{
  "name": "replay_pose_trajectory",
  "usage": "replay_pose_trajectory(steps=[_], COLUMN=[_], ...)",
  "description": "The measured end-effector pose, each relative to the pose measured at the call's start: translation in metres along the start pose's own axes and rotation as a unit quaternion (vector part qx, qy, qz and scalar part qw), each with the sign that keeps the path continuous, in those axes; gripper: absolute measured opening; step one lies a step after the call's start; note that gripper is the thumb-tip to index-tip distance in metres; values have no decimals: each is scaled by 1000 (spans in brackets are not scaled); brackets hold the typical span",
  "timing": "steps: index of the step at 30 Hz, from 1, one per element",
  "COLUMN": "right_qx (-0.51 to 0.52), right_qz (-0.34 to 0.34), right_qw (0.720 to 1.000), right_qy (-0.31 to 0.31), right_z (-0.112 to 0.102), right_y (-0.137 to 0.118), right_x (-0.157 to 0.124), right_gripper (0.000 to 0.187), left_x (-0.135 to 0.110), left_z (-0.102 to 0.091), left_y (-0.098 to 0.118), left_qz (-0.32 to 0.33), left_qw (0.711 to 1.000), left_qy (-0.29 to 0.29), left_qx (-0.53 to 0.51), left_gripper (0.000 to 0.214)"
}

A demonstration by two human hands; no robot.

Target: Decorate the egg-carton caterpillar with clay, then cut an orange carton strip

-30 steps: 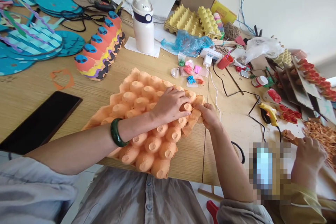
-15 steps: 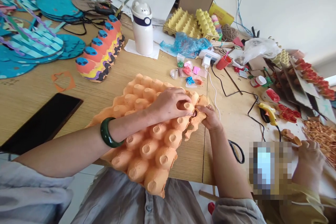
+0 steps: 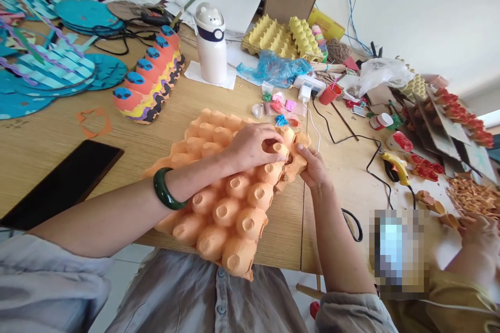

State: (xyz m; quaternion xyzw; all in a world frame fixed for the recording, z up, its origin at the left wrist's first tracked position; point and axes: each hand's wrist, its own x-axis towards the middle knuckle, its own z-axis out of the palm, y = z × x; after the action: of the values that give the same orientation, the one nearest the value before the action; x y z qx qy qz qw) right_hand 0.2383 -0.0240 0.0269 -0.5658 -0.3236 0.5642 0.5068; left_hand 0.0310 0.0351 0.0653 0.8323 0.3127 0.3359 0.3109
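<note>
An orange egg tray [image 3: 225, 212], its cups pointing up, lies tilted at the table's front edge and juts over my lap. My left hand [image 3: 255, 146], with a green bangle on the wrist, reaches across it and pinches a cup near the far right edge. In my right hand [image 3: 313, 166] is a partly torn strip [image 3: 294, 169] of the same tray, thumb on top and the other fingers mostly hidden beneath. A ragged gap shows between the strip and the cups that my left hand grips.
A black tablet [image 3: 64, 182] lies left. Behind stand a painted egg-tray caterpillar [image 3: 150, 75] and a white bottle [image 3: 212, 49]. Right of me are a yellow glue gun [image 3: 395, 166], its cable, and a co-worker's hand [image 3: 478, 237] beside orange shreds [image 3: 474, 195].
The tray has shifted slightly right, its near corner a little higher. My right thumb now lies flatter on the torn strip. The co-worker's hand has moved right and down.
</note>
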Motion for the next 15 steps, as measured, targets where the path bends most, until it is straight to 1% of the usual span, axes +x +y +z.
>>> replay_pose_trajectory(steps=[3, 6, 9, 11, 13, 15], right_qx=[60, 83, 70, 54, 10, -51], right_qz=[2, 11, 8, 5, 2, -5], right_qw=[998, 996, 997, 998, 999, 997], right_qy=[4, 11, 22, 23, 37, 66], right_z=[7, 15, 15, 12, 8, 4], right_y=[3, 8, 12, 11, 8, 3], right_x=[3, 7, 9, 10, 10, 10], right_gripper=[40, 47, 51, 49, 43, 39], left_x=[5, 10, 13, 12, 12, 11], left_z=[2, 2, 1, 2, 5, 9], left_y=[-3, -6, -8, -11, -14, -17], left_qz=[-15, -28, -17, -14, -15, -8], left_qw=[1000, 1000, 1000, 1000, 1000, 1000], left_qy=[6, 6, -2, -10, -17, -21], left_qx=[-1, -8, -14, -10, 3, 22], left_gripper=[21, 23, 23, 23, 22, 20])
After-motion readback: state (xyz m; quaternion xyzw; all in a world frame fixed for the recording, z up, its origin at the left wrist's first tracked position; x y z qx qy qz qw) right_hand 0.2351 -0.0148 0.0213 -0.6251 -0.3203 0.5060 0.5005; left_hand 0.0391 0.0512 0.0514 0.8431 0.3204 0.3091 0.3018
